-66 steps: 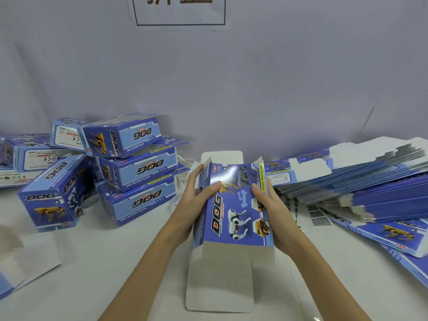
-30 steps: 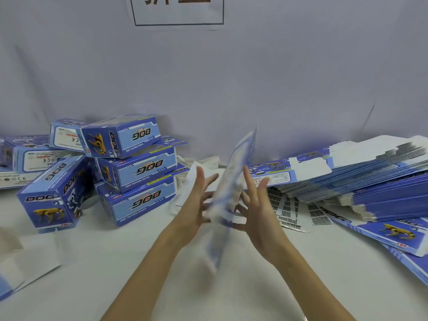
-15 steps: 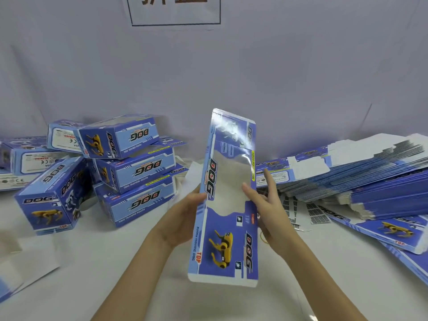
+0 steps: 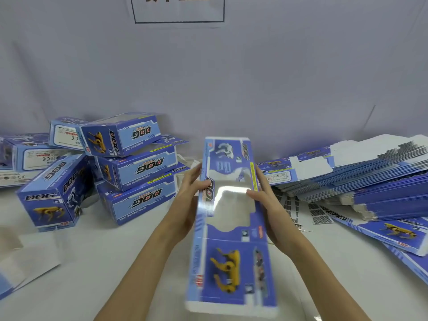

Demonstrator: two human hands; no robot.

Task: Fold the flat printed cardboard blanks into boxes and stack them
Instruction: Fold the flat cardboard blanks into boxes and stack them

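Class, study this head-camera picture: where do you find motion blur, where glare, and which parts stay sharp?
Head view: the cardboard blank between both hands is motion-blurred, worst at its near end; glare whitens its clear window. The left hand and right hand are slightly soft. The folded boxes and the stack of flat blanks read sharper, their print legible. Lighting is even, shadows faint.
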